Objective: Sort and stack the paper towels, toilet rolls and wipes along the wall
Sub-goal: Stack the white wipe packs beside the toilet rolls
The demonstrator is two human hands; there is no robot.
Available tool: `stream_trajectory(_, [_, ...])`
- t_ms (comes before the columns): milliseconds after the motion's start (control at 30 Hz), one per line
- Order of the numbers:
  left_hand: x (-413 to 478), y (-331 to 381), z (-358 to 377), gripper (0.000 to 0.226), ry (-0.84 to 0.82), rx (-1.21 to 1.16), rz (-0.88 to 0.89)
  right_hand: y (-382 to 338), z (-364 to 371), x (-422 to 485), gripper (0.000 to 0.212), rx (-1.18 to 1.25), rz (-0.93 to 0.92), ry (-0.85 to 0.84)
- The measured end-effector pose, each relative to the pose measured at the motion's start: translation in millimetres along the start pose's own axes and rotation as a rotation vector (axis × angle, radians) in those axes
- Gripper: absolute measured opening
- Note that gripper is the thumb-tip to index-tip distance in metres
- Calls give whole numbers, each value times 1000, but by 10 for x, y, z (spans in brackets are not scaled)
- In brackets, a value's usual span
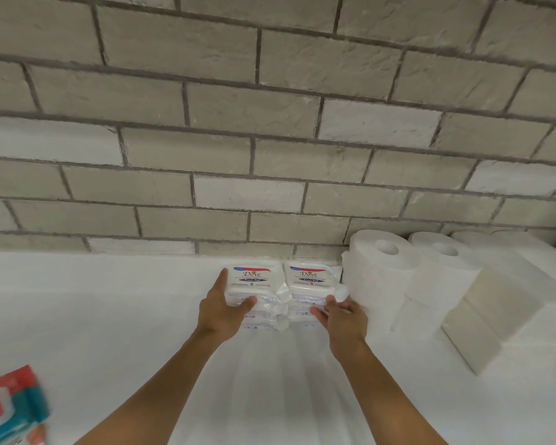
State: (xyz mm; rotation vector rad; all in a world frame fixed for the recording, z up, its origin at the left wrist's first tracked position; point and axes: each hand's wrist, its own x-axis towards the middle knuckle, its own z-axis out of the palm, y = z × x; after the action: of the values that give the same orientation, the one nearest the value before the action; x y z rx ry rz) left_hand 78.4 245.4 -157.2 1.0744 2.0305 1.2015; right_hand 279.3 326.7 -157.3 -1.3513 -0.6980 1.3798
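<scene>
Two white Dove wipes stacks stand side by side against the brick wall. My left hand point(222, 308) grips the top pack of the left wipes stack point(253, 281), thumb on its front and fingers along its left side. My right hand point(341, 316) touches the front lower edge of the right wipes stack point(312, 279) with relaxed fingers. To the right stand stacked toilet rolls point(377, 274) and a second toilet roll stack point(443, 274). Folded paper towel packs point(507, 303) lie further right.
The white table point(109, 316) runs along the grey brick wall point(270, 123). A red and teal wipes pack point(10, 409) lies at the front left corner. More white rolls point(507, 242) sit at the far right against the wall.
</scene>
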Motion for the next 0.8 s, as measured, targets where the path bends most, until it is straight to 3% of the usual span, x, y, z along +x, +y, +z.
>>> stream_trajectory(100, [-67,32,-1,89,39,-60,-22,67,-83,-2,24,-23,33,20])
stream_trajectory(233, [-107,-110,9,121,24,-147,-93,306,-191,-45,35,-107,68,22])
stream_trajectory(400, [-152,-216,163,81,30,-46,-29,295,-161,-81,30,94,117,-128])
stream_trajectory(567, [-95,-150,263,73,113,-66,-44,214,-125,-63,15,204,147,-151])
stream_trajectory(733, [-62,-129,317,72,139,-86,-48,375,-68,-56,18,16,118,-63])
stream_trajectory(800, [-82,-118,303,72,130,-95,-48,471,8,-202,18,-80,100,-140])
